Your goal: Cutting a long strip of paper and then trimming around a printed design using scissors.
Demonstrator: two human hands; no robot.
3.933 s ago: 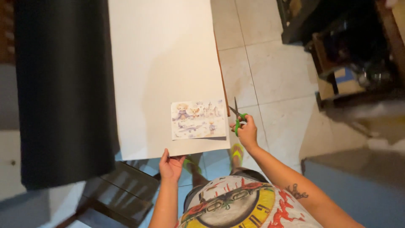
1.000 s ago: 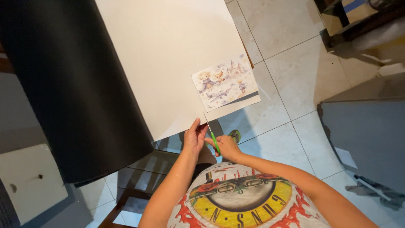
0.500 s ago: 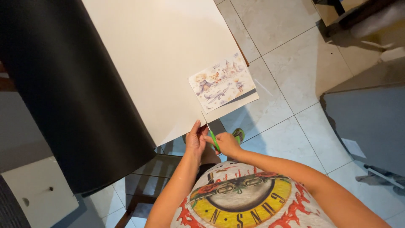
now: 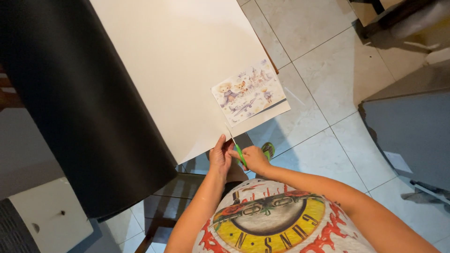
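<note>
Head view: scissors (image 4: 238,151) cutting white card (image 4: 187,70) at the bench's near edge.
Right hand (image 4: 255,159) closed on the green handles, left hand (image 4: 220,155) pinching the card edge beside the blades. Best keep the card taut, short snips, steering below the picture (image 4: 247,92).

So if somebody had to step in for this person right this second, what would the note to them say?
Left hand: pinching the near edge of the large white sheet beside the cut.
Right hand: closed on green-handled scissors, blades into the sheet edge, pointing at the cartoon picture.
The picture sits at the sheet's right corner, overhanging the tiled floor; a black sheet lies to the left.
Done: a short cut from the near edge.
Left: judging by the cut line, probably the rest around the picture.
</note>
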